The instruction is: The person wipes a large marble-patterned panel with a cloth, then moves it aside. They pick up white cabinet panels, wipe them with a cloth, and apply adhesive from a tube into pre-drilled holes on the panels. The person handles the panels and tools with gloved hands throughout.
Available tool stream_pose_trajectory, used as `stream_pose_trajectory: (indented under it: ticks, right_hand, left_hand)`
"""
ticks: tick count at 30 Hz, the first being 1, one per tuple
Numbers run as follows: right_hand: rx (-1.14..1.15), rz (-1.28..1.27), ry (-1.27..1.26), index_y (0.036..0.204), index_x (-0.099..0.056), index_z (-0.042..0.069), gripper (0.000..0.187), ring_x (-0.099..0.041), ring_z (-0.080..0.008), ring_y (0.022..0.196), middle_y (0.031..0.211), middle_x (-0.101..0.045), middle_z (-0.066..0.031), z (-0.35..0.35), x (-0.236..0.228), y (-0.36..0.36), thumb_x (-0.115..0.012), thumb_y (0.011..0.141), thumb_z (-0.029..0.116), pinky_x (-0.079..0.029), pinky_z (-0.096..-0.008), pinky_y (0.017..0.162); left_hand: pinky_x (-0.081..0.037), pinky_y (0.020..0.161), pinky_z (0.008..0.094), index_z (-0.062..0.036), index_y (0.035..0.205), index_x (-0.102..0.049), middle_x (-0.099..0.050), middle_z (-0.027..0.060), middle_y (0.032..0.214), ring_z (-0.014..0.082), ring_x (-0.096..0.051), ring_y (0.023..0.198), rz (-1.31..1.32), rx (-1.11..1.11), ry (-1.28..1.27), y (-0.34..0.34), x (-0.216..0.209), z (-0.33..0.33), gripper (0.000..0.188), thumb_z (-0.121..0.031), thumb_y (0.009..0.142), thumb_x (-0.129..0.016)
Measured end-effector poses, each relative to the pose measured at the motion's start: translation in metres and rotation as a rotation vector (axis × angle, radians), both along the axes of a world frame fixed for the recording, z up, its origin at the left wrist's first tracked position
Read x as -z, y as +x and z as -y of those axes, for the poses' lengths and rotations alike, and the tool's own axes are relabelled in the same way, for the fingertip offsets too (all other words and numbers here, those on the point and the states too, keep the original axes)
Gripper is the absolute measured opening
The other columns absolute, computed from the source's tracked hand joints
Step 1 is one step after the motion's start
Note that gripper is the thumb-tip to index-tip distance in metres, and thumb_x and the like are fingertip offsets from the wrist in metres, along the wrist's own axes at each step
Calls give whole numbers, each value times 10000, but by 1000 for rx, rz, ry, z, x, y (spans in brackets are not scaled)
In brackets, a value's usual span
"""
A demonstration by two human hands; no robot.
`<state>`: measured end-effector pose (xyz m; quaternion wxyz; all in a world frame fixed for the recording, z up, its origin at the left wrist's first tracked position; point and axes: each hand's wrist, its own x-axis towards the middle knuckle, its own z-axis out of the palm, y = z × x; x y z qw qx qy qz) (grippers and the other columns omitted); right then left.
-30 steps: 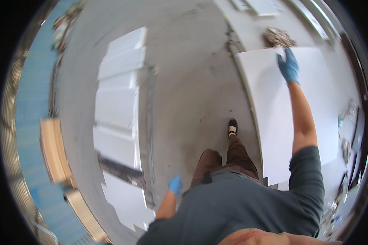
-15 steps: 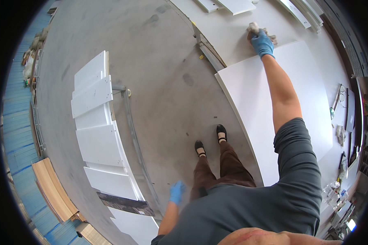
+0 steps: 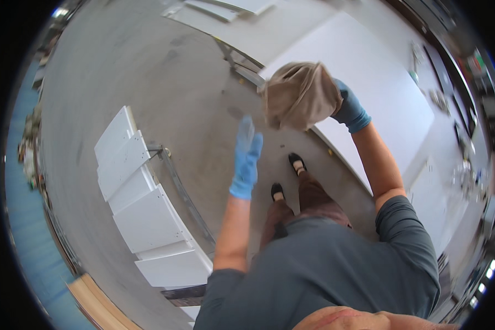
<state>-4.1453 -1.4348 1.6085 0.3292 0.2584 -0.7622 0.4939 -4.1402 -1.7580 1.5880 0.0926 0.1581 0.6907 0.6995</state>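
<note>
My right hand (image 3: 351, 107), in a blue glove, grips a bunched brown cloth (image 3: 301, 96) and holds it up in front of me, near the edge of the worktable. Part of that hand's fingers is hidden behind the cloth. My left hand (image 3: 247, 159), also blue-gloved, is raised to the left of the cloth, apart from it. Its fingers are stretched out, slightly blurred, and hold nothing. Beyond the cloth, a large white panel (image 3: 363, 82) lies flat on the table.
White boards (image 3: 148, 220) lie overlapped on a metal-framed rack (image 3: 176, 170) to my left. Smaller white panels (image 3: 212, 10) rest at the table's far end. Clear plastic items (image 3: 467, 179) sit along the right side. Wood-coloured boards (image 3: 96, 302) are at lower left.
My right hand has come back from the far tabletop toward me, bringing the cloth. My left hand has risen from beside my body to near the cloth. The whole view has shifted.
</note>
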Motion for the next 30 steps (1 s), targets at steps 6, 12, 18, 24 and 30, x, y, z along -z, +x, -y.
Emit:
stream_pose_trajectory:
  ticks: [6, 12, 18, 24, 30]
  right_hand:
    - [-207, 771, -352, 1296, -668, -43, 556, -642, -140, 1003, 1126, -725, -87, 2, -20, 176, -708, 936, 379, -536, -299, 911]
    - [692, 558, -119, 1356, -641, 22, 572, -706, -326, 1121, 1209, -725, -214, -30, -36, 282, -708, 896, 354, -549, -377, 965]
    - [675, 274, -856, 1465, -513, -26, 640, -643, -299, 1232, 1371, -643, -215, -95, 84, 524, -690, 963, 330, -496, -375, 1064]
    - [473, 294, -1373, 1494, -511, 29, 515, -652, -163, 1129, 1266, -676, -90, -169, 198, 684, -630, 1010, 159, -553, -328, 983]
    - [369, -46, -1769, 1312, -606, -13, 303, -691, -326, 1156, 1304, -663, -240, -287, 303, 866, -530, 1028, 60, -577, -441, 1028]
  left_hand:
    - [-507, 1048, 325, 10, 1411, -577, -658, 74, 1301, 167, -621, 1192, 326, 733, 125, 61, -65, -98, 459, -318, 1091, -554]
    - [-579, 972, 346, 8, 1381, -592, -670, 99, 1284, 190, -672, 1132, 634, 772, 113, 126, -68, -182, 415, -287, 1100, -516]
    - [-603, 910, 360, 4, 1319, -630, -697, 104, 1225, 204, -694, 1085, 583, 617, 114, 362, 34, -292, 350, -238, 1089, -526]
    - [-560, 999, 385, 22, 1332, -619, -690, 126, 1238, 239, -677, 1102, 561, 965, -23, 522, 83, -425, 360, -223, 1075, -564]
    - [-551, 1032, 423, 28, 1364, -591, -674, 146, 1289, 256, -669, 1158, 743, 915, -42, 601, 98, -517, 385, -220, 1070, -565]
